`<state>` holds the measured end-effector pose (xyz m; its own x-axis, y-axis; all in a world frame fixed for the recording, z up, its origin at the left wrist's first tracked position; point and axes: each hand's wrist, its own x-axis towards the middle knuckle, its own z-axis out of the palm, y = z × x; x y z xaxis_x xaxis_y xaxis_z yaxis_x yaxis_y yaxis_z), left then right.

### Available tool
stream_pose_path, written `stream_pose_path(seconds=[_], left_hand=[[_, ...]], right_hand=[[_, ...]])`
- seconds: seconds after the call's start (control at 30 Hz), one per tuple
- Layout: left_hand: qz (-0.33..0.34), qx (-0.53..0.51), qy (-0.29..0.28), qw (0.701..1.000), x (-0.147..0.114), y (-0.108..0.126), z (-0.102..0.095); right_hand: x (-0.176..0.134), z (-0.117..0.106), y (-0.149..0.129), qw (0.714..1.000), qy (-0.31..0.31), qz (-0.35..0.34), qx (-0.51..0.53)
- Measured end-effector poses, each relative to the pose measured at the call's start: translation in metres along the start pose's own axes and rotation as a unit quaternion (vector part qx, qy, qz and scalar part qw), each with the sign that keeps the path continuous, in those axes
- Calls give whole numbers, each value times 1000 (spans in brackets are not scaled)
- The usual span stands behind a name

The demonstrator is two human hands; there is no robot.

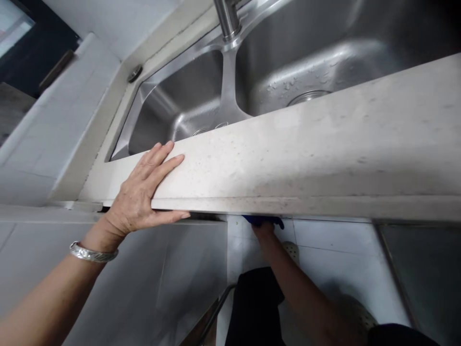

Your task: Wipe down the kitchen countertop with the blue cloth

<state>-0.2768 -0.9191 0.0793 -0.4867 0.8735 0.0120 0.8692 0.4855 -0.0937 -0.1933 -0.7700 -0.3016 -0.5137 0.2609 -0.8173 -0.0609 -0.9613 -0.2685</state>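
My left hand [142,194] rests on the front edge of the pale stone countertop [252,163]. Its fingers lie spread on top, with the thumb stretched along the front lip, and nothing is in it. Lower down, my right hand [265,229] reaches under the counter's overhang, its fingers mostly hidden by the edge. A dark blue cloth [257,220] shows on both sides of that hand, apparently gripped in it; the rest of the cloth is out of sight.
Behind the counter strip is a steel double sink [230,91], with water drops in the right basin and a faucet [228,21] at the back. A dark round stopper [134,73] lies at the back left corner. Grey cabinet doors [144,278] stand below, above a tiled floor [334,245].
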Motion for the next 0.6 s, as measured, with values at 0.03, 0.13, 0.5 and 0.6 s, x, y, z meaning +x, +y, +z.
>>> stream_pose_path(seconds=[0.03, 0.13, 0.5, 0.6], left_hand=[[2, -2, 4, 1000, 0, -1, 1], [2, -6, 15, 1000, 0, -5, 6], [8, -18, 52, 998, 7, -2, 17], [-5, -32, 56, 998, 10, 1, 19]], right_hand=[[-6, 4, 3, 1000, 10, 10, 11], [-30, 22, 10, 999, 12, 36, 35], [-172, 117, -14, 964, -253, 65, 47], [-187, 127, -28, 953, -291, 81, 11]])
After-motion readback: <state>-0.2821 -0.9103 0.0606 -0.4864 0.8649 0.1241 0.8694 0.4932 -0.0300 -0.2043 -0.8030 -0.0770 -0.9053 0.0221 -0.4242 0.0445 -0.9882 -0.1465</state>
